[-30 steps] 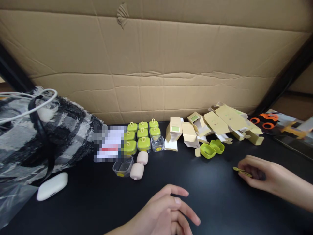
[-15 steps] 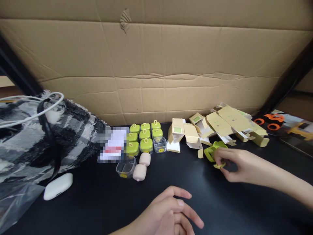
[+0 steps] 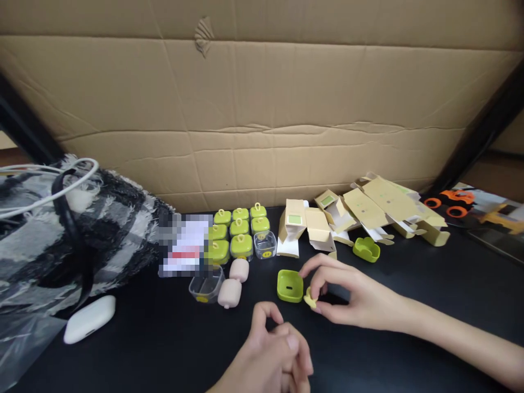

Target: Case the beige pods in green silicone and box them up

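Note:
My right hand (image 3: 347, 295) pinches a small pale-yellow ring-like piece (image 3: 310, 298) between thumb and fingers. Just left of it a square green lid (image 3: 290, 293) lies hollow side up, with a slot in its middle; a finger of my right hand reaches its edge. My left hand (image 3: 272, 352) hovers in front, fingers loosely bent and apart, holding nothing. Another green piece with a wavy rim (image 3: 366, 250) lies behind my right hand. Beyond are several clear little boxes with green lids (image 3: 241, 245), and a lidless clear box (image 3: 265, 245).
An empty clear box (image 3: 207, 285) and two pale pink pieces (image 3: 230, 293) lie left of the lid. Opened small cartons (image 3: 321, 226) and flattened ones (image 3: 388, 202) line the back. A white case (image 3: 90, 319), fringed cloth (image 3: 114, 218) and orange-wheeled toy (image 3: 454, 204) sit at the sides.
My right hand has moved left from beside the cartons, with the yellow piece and the square green lid. The wavy green piece stays behind. My left hand has shifted slightly left, its fingers more bent.

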A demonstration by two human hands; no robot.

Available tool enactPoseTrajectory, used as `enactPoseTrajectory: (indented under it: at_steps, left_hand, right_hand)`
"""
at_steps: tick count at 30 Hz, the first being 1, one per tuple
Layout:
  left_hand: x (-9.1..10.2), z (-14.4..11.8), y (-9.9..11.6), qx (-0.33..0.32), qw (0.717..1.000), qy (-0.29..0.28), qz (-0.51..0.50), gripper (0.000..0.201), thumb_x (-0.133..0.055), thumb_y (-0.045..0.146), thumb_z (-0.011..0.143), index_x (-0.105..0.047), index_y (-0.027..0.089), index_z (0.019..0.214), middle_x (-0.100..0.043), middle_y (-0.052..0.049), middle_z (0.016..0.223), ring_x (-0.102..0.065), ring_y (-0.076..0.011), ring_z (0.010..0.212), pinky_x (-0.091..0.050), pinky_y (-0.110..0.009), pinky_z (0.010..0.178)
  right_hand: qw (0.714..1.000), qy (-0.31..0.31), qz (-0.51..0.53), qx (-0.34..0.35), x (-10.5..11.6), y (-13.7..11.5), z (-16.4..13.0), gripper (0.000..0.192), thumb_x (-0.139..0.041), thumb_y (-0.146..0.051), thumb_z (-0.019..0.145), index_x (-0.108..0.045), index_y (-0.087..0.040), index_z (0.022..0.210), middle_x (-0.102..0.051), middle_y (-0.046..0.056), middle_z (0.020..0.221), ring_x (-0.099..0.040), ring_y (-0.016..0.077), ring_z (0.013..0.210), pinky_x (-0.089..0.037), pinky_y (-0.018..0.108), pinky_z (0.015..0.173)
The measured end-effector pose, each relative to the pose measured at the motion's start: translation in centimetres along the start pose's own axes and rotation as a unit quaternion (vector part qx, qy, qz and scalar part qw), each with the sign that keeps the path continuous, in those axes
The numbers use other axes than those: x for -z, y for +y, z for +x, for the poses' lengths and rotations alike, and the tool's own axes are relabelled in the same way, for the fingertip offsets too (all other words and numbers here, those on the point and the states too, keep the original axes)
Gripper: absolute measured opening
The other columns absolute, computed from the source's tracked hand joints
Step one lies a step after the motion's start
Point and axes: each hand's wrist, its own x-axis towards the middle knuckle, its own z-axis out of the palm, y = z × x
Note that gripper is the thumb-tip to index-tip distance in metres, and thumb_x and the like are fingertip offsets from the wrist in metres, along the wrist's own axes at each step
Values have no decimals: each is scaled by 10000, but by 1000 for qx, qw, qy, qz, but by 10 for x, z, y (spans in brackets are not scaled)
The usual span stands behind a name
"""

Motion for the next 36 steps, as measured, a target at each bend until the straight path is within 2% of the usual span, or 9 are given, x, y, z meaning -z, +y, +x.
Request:
enactPoseTrajectory:
  at_steps: [2, 4, 8, 12, 15, 18, 24, 29, 36]
  left_hand:
    - [1, -6, 9, -110, 976, 32, 183, 237, -585, 398, 853, -403, 245, 859, -565, 29, 769, -512, -91, 564, -411, -242, 567]
    - [4, -9, 20, -202, 889, 88, 401, 154, -568, 331, 881, -554, 232, 998, -608, -64, 965, -572, -187, 873, -442, -328, 813]
    - [10, -4, 29, -189, 747, 81, 633, 415, -474, 334, 932, -477, 243, 1337, -306, -127, 1522, -288, -332, 1361, -233, -505, 1095]
    - [17, 2, 21, -178, 708, 69, 680, 239, -403, 212, 943, -580, 226, 1103, -453, -122, 1405, -401, -310, 1289, -340, -512, 1050]
    - [20, 2, 14, -213, 747, 96, 622, 166, -437, 170, 916, -518, 255, 1033, -525, -79, 1263, -478, -261, 1228, -404, -461, 1018]
    - [17, 0, 8, -239, 836, 152, 471, 475, -587, 183, 830, -365, 308, 1231, -517, -53, 1228, -573, -215, 1125, -476, -368, 957]
    - [2, 1, 4, -130, 961, 107, 219, 446, -670, 138, 754, -527, 263, 1158, -658, -21, 1043, -647, -168, 956, -505, -262, 834]
    - [5, 5, 2, -129, 977, 76, 150, 489, -660, 174, 809, -488, 284, 1254, -661, -31, 1134, -629, -153, 993, -483, -252, 859]
    - [5, 3, -1, -97, 987, 66, 114, 544, -679, 247, 822, -458, 295, 1316, -664, -37, 1204, -621, -188, 1093, -457, -312, 958]
  right_hand:
    - [999, 23, 25, -12, 1, 3, -5, 78, -598, -236, 854, -551, -204, 801, -586, 37, 932, -595, 147, 826, -501, 270, 736]
    - [998, 30, 43, -29, 0, 5, -9, 93, -588, -265, 879, -561, -201, 816, -583, 23, 855, -567, 133, 729, -493, 261, 665]
    - [996, 24, 72, -56, -5, 9, -10, 117, -640, -283, 856, -614, -191, 789, -587, 34, 903, -528, 113, 654, -469, 254, 599]
    - [989, 55, 117, -68, -7, 11, -7, 196, -658, -325, 847, -597, -184, 726, -589, 34, 868, -574, 130, 728, -492, 263, 662]
    - [982, 94, 150, -69, -5, 9, -8, 144, -633, -332, 866, -588, -197, 846, -577, 0, 794, -575, 113, 705, -505, 250, 675]
    - [972, 110, 194, -70, -4, 6, -10, 210, -619, -302, 879, -585, -226, 1072, -576, -27, 764, -582, 92, 674, -517, 221, 659]
    - [960, 169, 222, -33, -4, -2, -14, 110, -679, -199, 832, -672, -259, 924, -608, -19, 862, -626, 78, 679, -540, 200, 657]
    - [971, 221, 79, 50, -11, -14, -17, 220, -662, -67, 789, -590, -247, 892, -642, -33, 800, -626, 96, 718, -530, 192, 664]
    - [958, 167, -146, 182, -19, -21, -16, 204, -601, -30, 835, -603, -187, 966, -715, 4, 854, -594, 137, 762, -456, 304, 722]
